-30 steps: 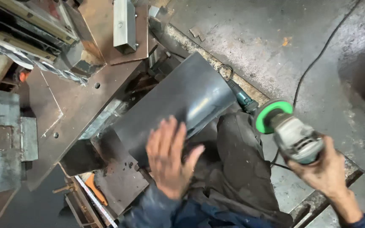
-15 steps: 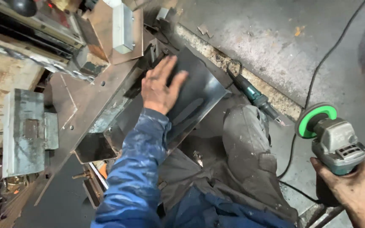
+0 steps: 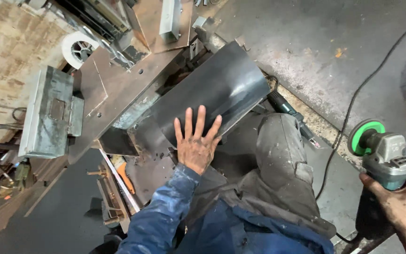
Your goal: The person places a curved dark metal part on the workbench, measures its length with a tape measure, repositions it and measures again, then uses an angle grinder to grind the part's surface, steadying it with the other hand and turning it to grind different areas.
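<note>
The left hand (image 3: 196, 143) lies flat, fingers (image 3: 199, 121) spread wide and gripping nothing, palm pressed on the near edge of a curved dark sheet (image 3: 217, 89). The sheet leans across the rusty bench (image 3: 113, 89), its far end toward the floor (image 3: 316, 42). The right hand (image 3: 400, 204), low at the right edge, is closed around the body of a grinder (image 3: 384, 153), green guard facing left, well apart from the sheet. A grey trouser knee (image 3: 283, 155) sits between the two hands. A black cable (image 3: 353, 108) runs over the floor. A second power tool (image 3: 290, 113) lies just beside the sheet's right corner. Farther left on the bench, a grey metal box (image 3: 48, 113).
</note>
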